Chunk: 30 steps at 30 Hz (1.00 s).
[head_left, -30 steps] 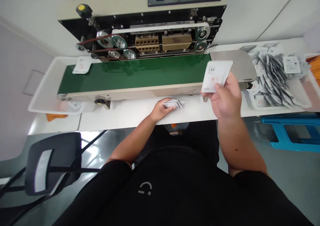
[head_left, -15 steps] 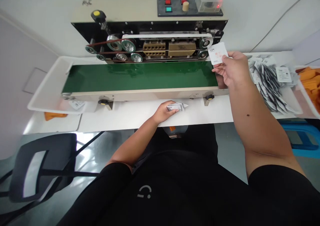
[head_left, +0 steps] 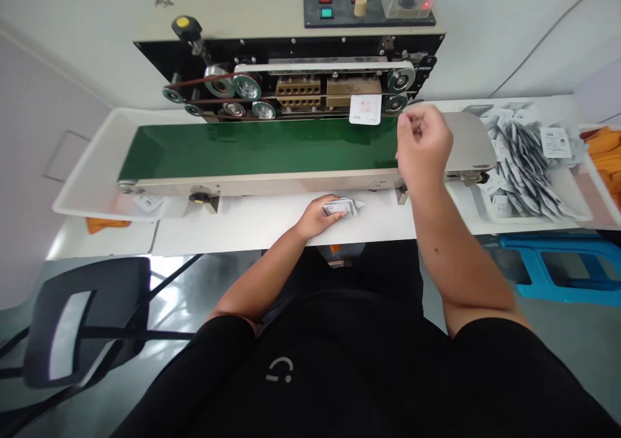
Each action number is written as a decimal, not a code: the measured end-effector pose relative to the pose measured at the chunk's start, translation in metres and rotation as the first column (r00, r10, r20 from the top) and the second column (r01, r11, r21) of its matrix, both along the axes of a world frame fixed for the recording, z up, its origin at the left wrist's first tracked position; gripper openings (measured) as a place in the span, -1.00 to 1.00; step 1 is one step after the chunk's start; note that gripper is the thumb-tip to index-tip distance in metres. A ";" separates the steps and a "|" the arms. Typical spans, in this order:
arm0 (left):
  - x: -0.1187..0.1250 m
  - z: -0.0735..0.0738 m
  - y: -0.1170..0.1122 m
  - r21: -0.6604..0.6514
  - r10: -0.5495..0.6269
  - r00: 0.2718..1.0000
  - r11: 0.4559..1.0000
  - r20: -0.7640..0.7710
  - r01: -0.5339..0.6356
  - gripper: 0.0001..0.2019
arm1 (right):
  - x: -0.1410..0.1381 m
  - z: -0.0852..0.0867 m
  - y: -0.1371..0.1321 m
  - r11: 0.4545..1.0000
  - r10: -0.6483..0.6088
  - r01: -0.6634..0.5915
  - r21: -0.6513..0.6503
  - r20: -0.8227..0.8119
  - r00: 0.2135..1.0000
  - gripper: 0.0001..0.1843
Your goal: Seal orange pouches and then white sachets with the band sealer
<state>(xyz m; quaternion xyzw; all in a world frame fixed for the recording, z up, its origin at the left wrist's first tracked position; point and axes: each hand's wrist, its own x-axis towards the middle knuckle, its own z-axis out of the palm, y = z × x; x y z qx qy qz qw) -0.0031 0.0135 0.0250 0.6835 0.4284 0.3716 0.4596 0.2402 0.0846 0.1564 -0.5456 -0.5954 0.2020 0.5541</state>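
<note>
On the white table in front of the machine, my left hand (head_left: 317, 217) is closed round a few white sachets (head_left: 342, 207) stacked together. My right hand (head_left: 425, 137) hovers over the right end of the green conveyor belt (head_left: 262, 145), its fingers curled in, with nothing seen in them. To its left, apart from it, one white sachet (head_left: 365, 109) with pale red print hangs by its upper edge in the band sealer (head_left: 295, 79), its lower part over the belt.
A white tray (head_left: 579, 213) heaped with sachets (head_left: 521, 153) stands at the right, orange items (head_left: 604, 156) beyond it. Left of the belt is a white bin (head_left: 82, 195). A black chair (head_left: 87, 321) and a blue stool (head_left: 548, 276) stand below the table.
My right hand has let go of the sachet it held and moved a little left and down. That sachet now sits in the sealer, further left. My left hand has stayed put.
</note>
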 end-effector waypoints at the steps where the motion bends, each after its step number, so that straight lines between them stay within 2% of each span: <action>1: 0.000 0.000 0.000 -0.008 0.003 1.000 1.000 0.005 -0.003 -0.55 | -0.004 -0.007 -0.023 0.999 -0.013 0.012 0.051 0.003 1.000 -0.66; 4: 0.001 -0.002 -0.001 -0.041 0.016 0.999 0.999 0.044 -0.014 -0.53 | -0.016 -0.047 -0.084 0.994 0.013 -0.019 0.104 0.057 0.998 -0.76; 6: 0.001 -0.005 -0.001 -0.066 0.040 0.996 0.997 0.078 -0.035 -0.49 | -0.021 -0.079 -0.108 0.998 0.046 -0.047 0.046 0.032 0.998 -0.82; 7: 0.001 -0.006 -0.001 -0.073 0.057 0.994 0.996 0.093 -0.050 -0.46 | -0.022 -0.095 -0.114 0.998 0.064 -0.064 -0.014 0.002 0.998 -0.84; 9: 0.000 -0.008 -0.001 -0.080 0.080 0.991 0.994 0.108 -0.072 -0.42 | -0.022 -0.120 -0.117 0.979 0.117 -0.126 -0.159 -0.069 0.991 -0.70; 10: 0.000 -0.008 -0.001 -0.079 0.081 0.991 0.994 0.106 -0.072 -0.43 | -0.020 -0.129 -0.116 0.957 0.160 -0.178 -0.228 -0.096 0.982 -0.63; 12: -0.001 -0.008 -0.001 -0.078 0.048 0.995 0.996 0.083 -0.042 -0.46 | -0.017 -0.142 -0.111 0.898 0.261 -0.292 -0.330 -0.134 0.956 -0.63; 14: -0.001 -0.006 -0.001 -0.075 0.003 0.998 0.997 0.061 0.002 -0.51 | -0.013 -0.149 -0.107 0.844 0.327 -0.371 -0.387 -0.176 0.928 -0.68; 15: -0.001 -0.006 -0.001 -0.073 -0.013 0.998 0.997 0.059 0.017 -0.52 | -0.012 -0.150 -0.105 0.834 0.330 -0.385 -0.395 -0.201 0.922 -0.67; 17: -0.001 -0.004 -0.001 -0.071 -0.027 0.998 0.997 0.065 0.032 -0.51 | -0.011 -0.151 -0.103 0.851 0.307 -0.379 -0.364 -0.240 0.921 -0.65; 22: 0.001 -0.003 -0.002 -0.082 -0.031 0.998 0.996 0.057 0.035 -0.48 | -0.014 -0.149 -0.102 0.924 0.278 -0.339 -0.177 -0.298 0.913 -0.64; 24: 0.000 -0.003 -0.002 -0.096 -0.037 0.998 0.995 0.043 0.041 -0.48 | -0.015 -0.150 -0.102 0.938 0.220 -0.293 -0.183 -0.340 0.915 -0.61; 27: 0.000 -0.003 -0.002 -0.119 -0.028 0.999 0.992 0.020 0.030 -0.48 | -0.016 -0.153 -0.106 0.962 0.048 -0.155 -0.224 -0.418 0.907 -0.58; 30: 0.000 -0.002 -0.002 -0.128 -0.001 1.000 0.992 0.009 0.002 -0.47 | -0.018 -0.146 -0.112 0.968 -0.088 -0.038 -0.247 -0.480 0.873 -0.54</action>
